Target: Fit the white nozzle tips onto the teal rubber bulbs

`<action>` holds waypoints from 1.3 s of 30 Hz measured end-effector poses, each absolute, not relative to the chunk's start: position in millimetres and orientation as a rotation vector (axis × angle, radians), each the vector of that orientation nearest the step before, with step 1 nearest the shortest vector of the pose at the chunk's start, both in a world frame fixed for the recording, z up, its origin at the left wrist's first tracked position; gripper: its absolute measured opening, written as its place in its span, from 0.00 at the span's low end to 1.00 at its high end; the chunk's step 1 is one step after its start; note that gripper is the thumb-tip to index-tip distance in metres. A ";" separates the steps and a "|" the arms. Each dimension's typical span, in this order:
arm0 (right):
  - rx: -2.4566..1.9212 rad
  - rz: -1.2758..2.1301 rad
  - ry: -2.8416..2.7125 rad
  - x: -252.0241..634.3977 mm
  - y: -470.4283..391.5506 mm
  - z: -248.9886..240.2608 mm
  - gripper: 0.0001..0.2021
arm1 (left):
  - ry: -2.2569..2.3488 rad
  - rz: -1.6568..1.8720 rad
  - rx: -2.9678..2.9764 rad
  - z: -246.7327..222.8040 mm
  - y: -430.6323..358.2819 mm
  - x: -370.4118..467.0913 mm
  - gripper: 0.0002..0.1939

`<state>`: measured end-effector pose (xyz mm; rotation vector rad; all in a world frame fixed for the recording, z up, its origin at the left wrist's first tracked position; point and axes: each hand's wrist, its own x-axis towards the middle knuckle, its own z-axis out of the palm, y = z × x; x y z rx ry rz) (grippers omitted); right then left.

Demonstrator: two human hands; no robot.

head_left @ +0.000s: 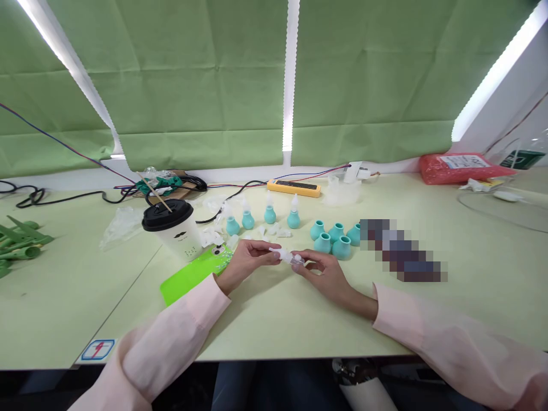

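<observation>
Over the middle of the table, my left hand pinches the left end of a small white translucent nozzle piece. My right hand grips a small clear plastic part that meets the nozzle's right end. Whether the two are joined I cannot tell. Behind my hands stand several teal bulbs with white tips, one of them a teal bulb with its tip pointing up. To the right, several teal bulbs without tips show open necks. Small white plastic pieces lie scattered just beyond my fingers.
A lidded paper cup with a straw and a lime-green phone are on the left. A yellow power strip lies at the back, with cables along the wall. At the back right is a red package. Green plastic parts sit far left.
</observation>
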<state>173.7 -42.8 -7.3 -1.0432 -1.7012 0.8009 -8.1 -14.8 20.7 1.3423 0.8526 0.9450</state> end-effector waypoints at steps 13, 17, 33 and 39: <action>-0.849 0.214 -1.929 178.2 -47.6 -12.1 0.11 | 0.809 0.756 1.399 29.4 -15.8 -12.5 0.14; -0.883 0.321 -1.877 178.3 -45.7 -8.4 0.11 | 0.772 0.759 1.351 25.8 -15.6 -11.5 0.12; -0.964 0.483 -1.832 180.9 -41.6 2.3 0.13 | 1.275 0.852 2.487 9.9 -11.9 -6.0 0.11; -1.070 -0.056 -1.798 213.1 -20.6 28.8 0.15 | 1.291 0.542 2.781 6.4 -17.2 0.3 0.14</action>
